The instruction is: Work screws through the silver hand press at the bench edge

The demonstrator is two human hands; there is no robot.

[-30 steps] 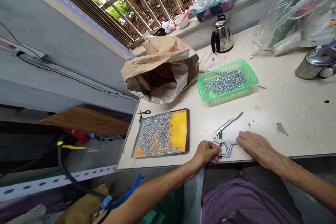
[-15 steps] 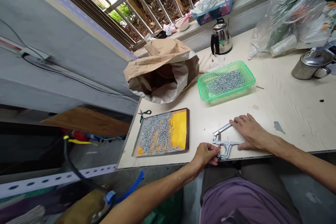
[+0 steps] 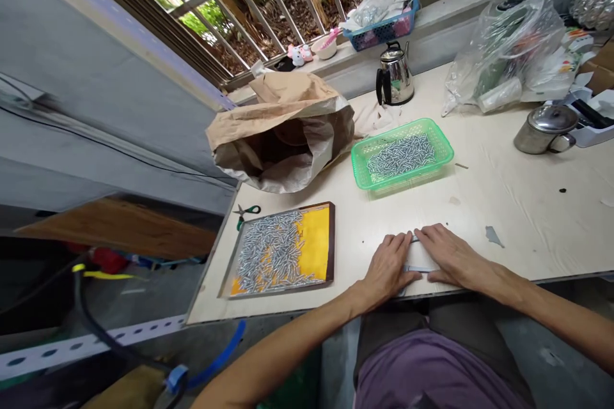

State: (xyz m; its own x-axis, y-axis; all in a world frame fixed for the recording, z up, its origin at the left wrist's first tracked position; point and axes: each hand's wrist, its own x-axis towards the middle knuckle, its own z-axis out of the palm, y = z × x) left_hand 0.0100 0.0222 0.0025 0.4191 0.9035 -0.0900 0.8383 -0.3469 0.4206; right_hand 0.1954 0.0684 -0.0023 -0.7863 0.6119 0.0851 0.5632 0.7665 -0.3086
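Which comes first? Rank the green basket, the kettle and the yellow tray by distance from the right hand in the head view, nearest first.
From the right hand:
1. Green basket, just beyond the hand, toward the window.
2. Yellow tray, off to the left, past the left hand.
3. Kettle, at the table's far edge by the window.

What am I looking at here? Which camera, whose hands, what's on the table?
One view only: a camera on a person's head, looking down at their own two bare hands. No robot. The left hand and right hand lie flat side by side over a metal hand press, mostly hidden beneath them, at the table edge. To the left is a tray of small metal pins; behind, a green basket with more pins, a paper sack, a kettle, small scissors and a steel pot.
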